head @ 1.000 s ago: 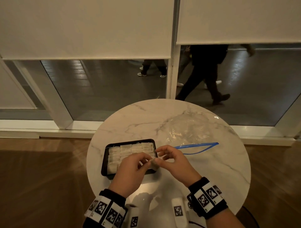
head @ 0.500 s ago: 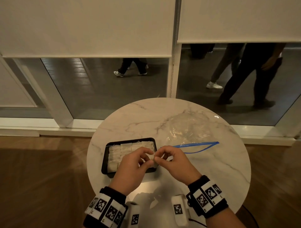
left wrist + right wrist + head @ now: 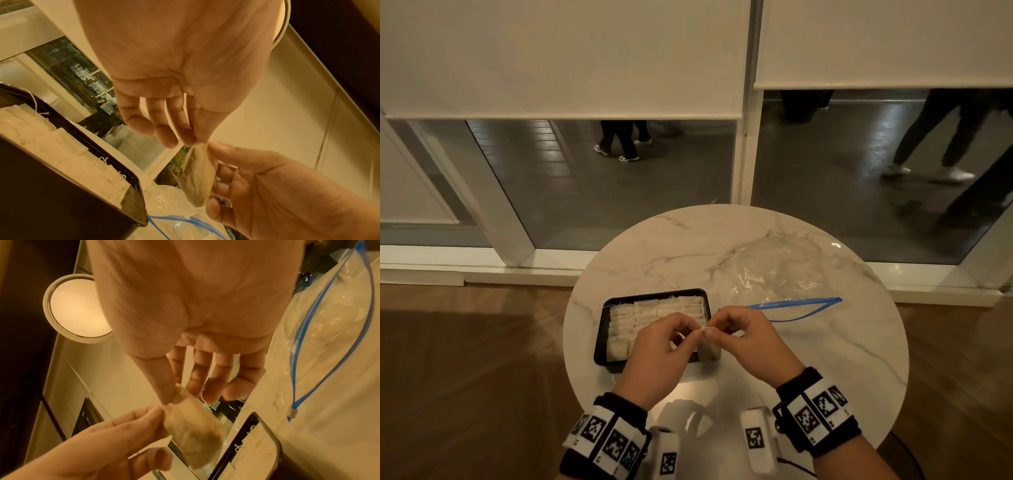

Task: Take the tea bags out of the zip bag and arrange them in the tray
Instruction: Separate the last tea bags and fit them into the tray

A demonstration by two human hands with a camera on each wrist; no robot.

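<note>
Both hands meet just right of the black tray [image 3: 599, 339], above its front right corner. My left hand [image 3: 697, 335] and right hand [image 3: 714, 330] each pinch the top edge of one pale tea bag [image 3: 709, 349], which hangs down between them. The left wrist view shows my left hand [image 3: 195, 141] pinching the tea bag [image 3: 195, 177], and the right wrist view shows my right hand [image 3: 174, 395] on its top [image 3: 193, 431]. Several white tea bags [image 3: 654, 311] lie in rows in the tray. The clear zip bag [image 3: 780, 274] lies flat to the right, its blue mouth open.
The round marble table [image 3: 825, 359] carries only the tray and the zip bag. Its edge curves close around both. Wooden floor lies to either side. Behind the table a glass wall shows people walking outside.
Both hands have stayed together by the tray's right front corner, shifting their fingers on the tea bag. It now hangs below the pinching fingertips. People outside have walked on.
</note>
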